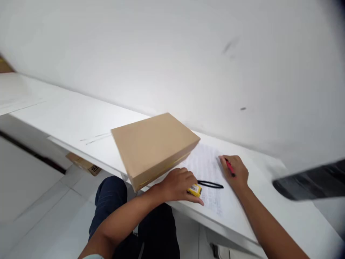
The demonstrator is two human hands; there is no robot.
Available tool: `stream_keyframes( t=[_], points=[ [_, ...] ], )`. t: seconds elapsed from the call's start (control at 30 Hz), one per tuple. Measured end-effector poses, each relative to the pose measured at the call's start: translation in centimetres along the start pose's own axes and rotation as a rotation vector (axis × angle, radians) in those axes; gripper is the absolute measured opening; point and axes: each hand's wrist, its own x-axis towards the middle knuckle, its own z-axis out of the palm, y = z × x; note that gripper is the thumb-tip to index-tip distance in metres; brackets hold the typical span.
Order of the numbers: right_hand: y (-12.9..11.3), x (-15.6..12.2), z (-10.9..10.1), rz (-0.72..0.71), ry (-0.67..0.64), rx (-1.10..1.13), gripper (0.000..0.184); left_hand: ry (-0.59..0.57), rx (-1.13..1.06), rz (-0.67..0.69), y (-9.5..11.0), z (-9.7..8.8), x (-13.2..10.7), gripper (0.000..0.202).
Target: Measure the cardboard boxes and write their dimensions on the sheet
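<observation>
My left hand (182,185) rests at the desk's front edge, its fingers curled over a yellow tape measure (195,190) and the thumb stretched out below it. A black wrist strap (211,184) loops from the tape measure across a sheet of handwritten paper (211,205). Farther right, my right hand (235,172) is closed round a red pen (230,168), with the fingertips down at the paper's right part. Just beyond my left hand sits a closed brown cardboard box (155,142), covering part of the paper.
The long white desk (88,111) runs along a white wall (161,54). A dark, blurred object (309,181) juts in from the right. Another cardboard box (83,163) is under the desk, and part of a brown box (4,66) shows at far left.
</observation>
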Motion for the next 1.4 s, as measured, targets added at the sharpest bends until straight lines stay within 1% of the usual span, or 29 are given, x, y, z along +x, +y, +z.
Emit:
stream_keyframes(
  t=[0.07, 0.1, 0.13, 0.17, 0.2, 0.27, 0.3, 0.33, 0.37, 0.4, 0.43, 0.47, 0.5, 0.57, 0.63, 0.7, 0.77, 0.8, 0.83, 0.9, 0.93, 1.03, 1.1, 1.13, 1.2, 1.27, 1.3, 1.33, 1.4],
  points=[
    [0.5, 0.2, 0.5, -0.065, -0.090, -0.120, 0.033, 0.054, -0.182, -0.100, 1.2, -0.2, -1.3, 0.067],
    [0.4, 0.3, 0.3, -0.073, -0.128, -0.175, 0.037, 0.102, -0.339, -0.142, 2.3, -0.4, -2.3, 0.069],
    [0.1, 0.2, -0.2, -0.074, -0.146, -0.210, 0.042, 0.159, -0.525, -0.163, 3.5, -0.6, -3.6, 0.070],
    [-0.4, -0.3, -1.0, -0.082, -0.150, -0.230, 0.048, 0.222, -0.716, -0.160, 4.8, -1.0, -5.1, 0.069],
    [-1.3, -1.1, -2.0, -0.096, -0.127, -0.213, 0.052, 0.296, -0.893, -0.134, 6.0, -1.4, -6.6, 0.065],
    [-4.0, -3.9, -4.1, -0.172, -0.045, -0.042, 0.056, 0.503, -1.124, -0.069, 7.9, -2.4, -9.5, 0.060],
    [-5.9, -5.9, -5.0, -0.228, 0.018, 0.099, 0.059, 0.619, -1.173, -0.059, 8.6, -3.0, -10.6, 0.060],
    [-7.9, -8.2, -5.6, -0.304, 0.042, 0.267, 0.060, 0.713, -1.194, -0.072, 9.2, -3.6, -11.5, 0.061],
    [-10.1, -10.5, -5.9, -0.418, 0.015, 0.431, 0.062, 0.770, -1.206, -0.102, 9.7, -4.1, -12.1, 0.063],
    [-12.4, -12.8, -5.9, -0.516, -0.051, 0.539, 0.067, 0.788, -1.210, -0.136, 10.0, -4.5, -12.5, 0.065],
    [-14.6, -14.9, -5.6, -0.601, -0.154, 0.586, 0.078, 0.768, -1.193, -0.172, 10.3, -4.8, -12.7, 0.067],
    [-16.7, -16.6, -5.1, -0.672, -0.234, 0.600, 0.093, 0.731, -1.146, -0.209, 10.6, -5.0, -12.9, 0.069],
    [-18.6, -18.0, -4.4, -0.705, -0.244, 0.633, 0.100, 0.691, -1.065, -0.244, 10.9, -5.1, -13.0, 0.073],
    [-21.3, -19.5, -3.0, -0.642, -0.214, 0.713, 0.084, 0.599, -0.828, -0.295, 11.2, -5.4, -13.2, 0.078],
    [-22.7, -19.8, -2.2, -0.522, -0.170, 0.807, 0.061, 0.522, -0.569, -0.296, 11.1, -6.1, -13.8, 0.073],
    [-23.0, -19.7, -2.0, -0.453, -0.187, 0.892, 0.051, 0.563, -0.320, -0.245, 10.7, -7.5, -14.6, 0.064],
    [-22.7, -19.8, -2.1, -0.406, -0.269, 0.968, 0.050, 0.617, -0.090, -0.173, 10.1, -9.3, -15.5, 0.059],
    [-22.4, -19.9, -2.1, -0.369, -0.318, 1.009, 0.048, 0.596, -0.014, -0.132, 9.9, -10.2, -15.9, 0.058],
    [-22.1, -20.1, -2.1, -0.319, -0.366, 1.055, 0.045, 0.537, 0.029, -0.096, 9.7, -11.1, -16.2, 0.057],
    [-21.7, -20.7, -1.8, -0.199, -0.452, 1.158, 0.040, 0.382, 0.076, -0.036, 9.4, -12.6, -16.6, 0.052],
    [-21.5, -20.9, -1.7, -0.143, -0.487, 1.211, 0.039, 0.335, 0.109, -0.007, 9.3, -13.1, -16.7, 0.054],
    [-21.6, -21.2, -1.6, -0.013, -0.578, 1.330, 0.043, 0.314, 0.300, 0.086, 9.5, -13.7, -16.6, 0.068],
    [-22.0, -20.9, -1.9, 0.031, -0.599, 1.343, 0.044, 0.304, 0.445, 0.153, 9.9, -13.9, -16.5, 0.070],
    [-22.3, -20.7, -2.2, 0.039, -0.590, 1.332, 0.044, 0.288, 0.517, 0.178, 10.2, -14.2, -16.4, 0.067],
    [-22.8, -20.2, -2.8, 0.035, -0.540, 1.303, 0.045, 0.238, 0.653, 0.223, 10.4, -15.1, -16.3, 0.052],
    [-23.1, -19.8, -3.4, 0.007, -0.468, 1.292, 0.046, 0.218, 0.781, 0.258, 9.7, -16.7, -16.4, 0.038],
    [-23.1, -19.5, -3.7, -0.009, -0.416, 1.294, 0.045, 0.240, 0.841, 0.271, 8.9, -17.8, -16.4, 0.034],
    [-22.9, -19.1, -3.9, -0.021, -0.355, 1.296, 0.044, 0.291, 0.898, 0.268, 7.7, -19.0, -16.6, 0.031],
    [-22.0, -17.7, -4.2, -0.027, -0.213, 1.306, 0.042, 0.430, 1.000, 0.181, 4.9, -21.8, -17.1, 0.025]
  ],
)
